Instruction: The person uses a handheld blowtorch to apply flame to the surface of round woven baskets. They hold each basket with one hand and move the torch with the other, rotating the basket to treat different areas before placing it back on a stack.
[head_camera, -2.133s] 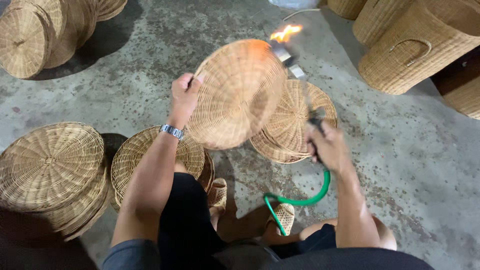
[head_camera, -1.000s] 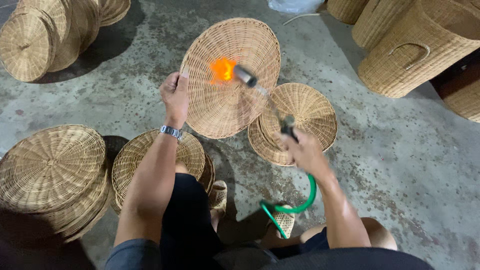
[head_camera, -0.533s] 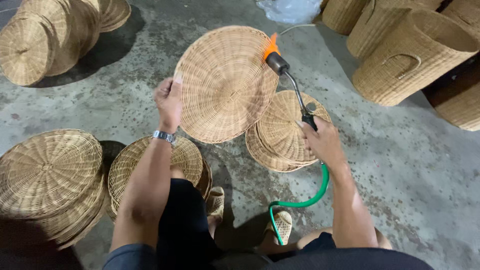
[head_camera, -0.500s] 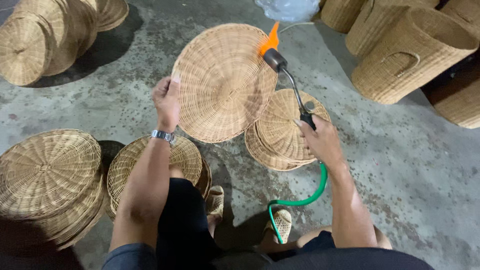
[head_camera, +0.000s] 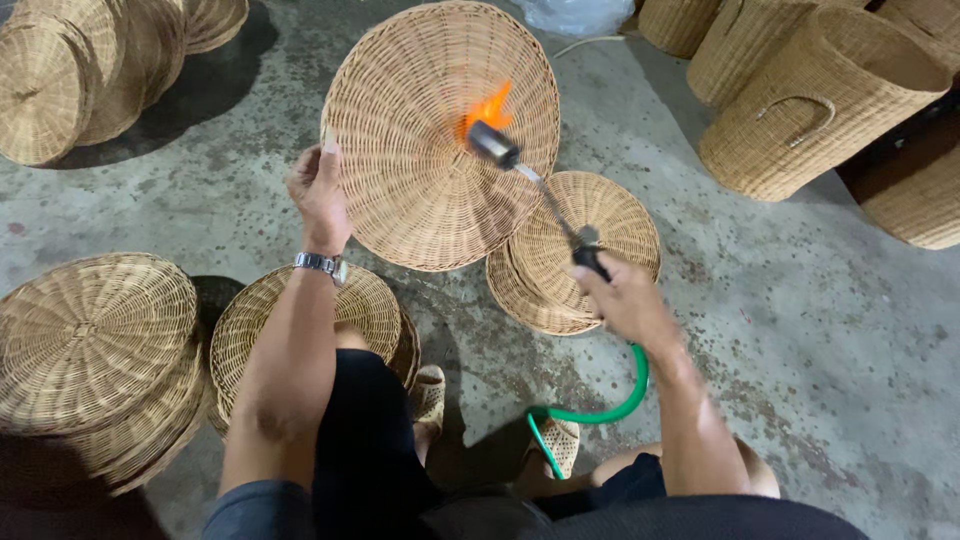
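Torch flame (head_camera: 488, 105) now mid-lid (head_camera: 420, 180), woven.

Workshop floor with wicker stock, seen from above.
Floor (head_camera: 800, 330): bare grey concrete, stained and mottled, with dark patches; even light, soft shadows under the stacks. Left of the floor's middle: a stack of round wicker lids (head_camera: 95, 345), and a second, lower stack (head_camera: 255, 325) just beside it. Far left corner: lids leaning on edge (head_camera: 75, 75), casting a dark shadow on the floor. Far right: tall wicker baskets (head_camera: 820, 100) standing close together, one with a loop handle on its side. Far edge, near the baskets: a pale plastic bag (head_camera: 575, 15) and a light cord (head_camera: 590, 45) lying on the floor.
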